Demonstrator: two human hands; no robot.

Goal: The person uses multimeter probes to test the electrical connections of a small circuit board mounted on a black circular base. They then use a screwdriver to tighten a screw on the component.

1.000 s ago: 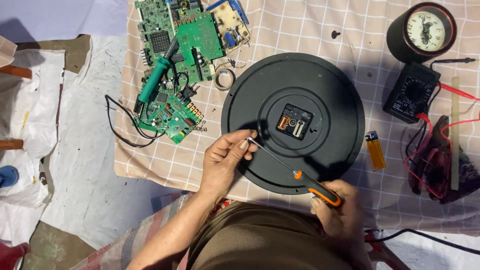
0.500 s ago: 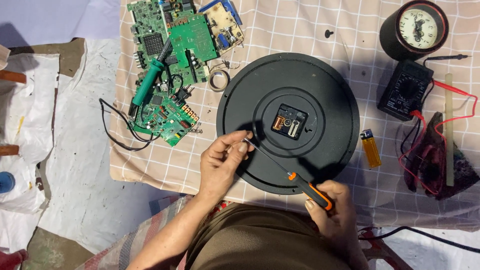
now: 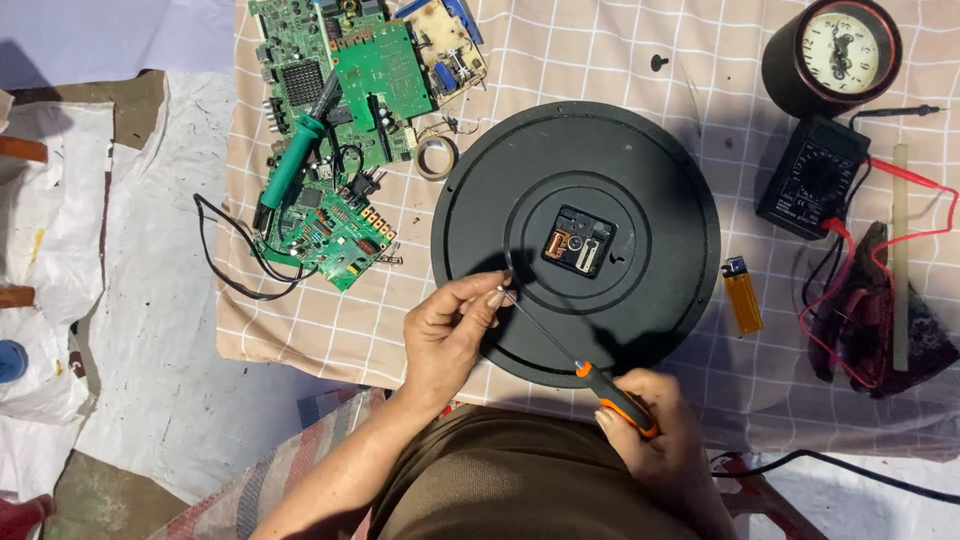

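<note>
A round black wall clock [image 3: 640,170] lies face down on the checked cloth, its small square movement [image 3: 579,241] open at the centre. My right hand [image 3: 665,455] grips the orange and black handle of a screwdriver [image 3: 612,395] near the clock's front rim. The thin shaft runs up and left to my left hand [image 3: 450,335], whose thumb and fingers pinch its tip over the clock's left edge.
Green circuit boards [image 3: 345,75] and a green soldering iron [image 3: 295,165] lie at the back left. A tape roll [image 3: 436,157], an orange lighter [image 3: 742,295], a black multimeter [image 3: 812,178] with red leads and a small round clock [image 3: 830,55] surround the wall clock.
The view has shifted slightly. Both hands keep their hold on the screwdriver, with the left fingers still at its tip.
</note>
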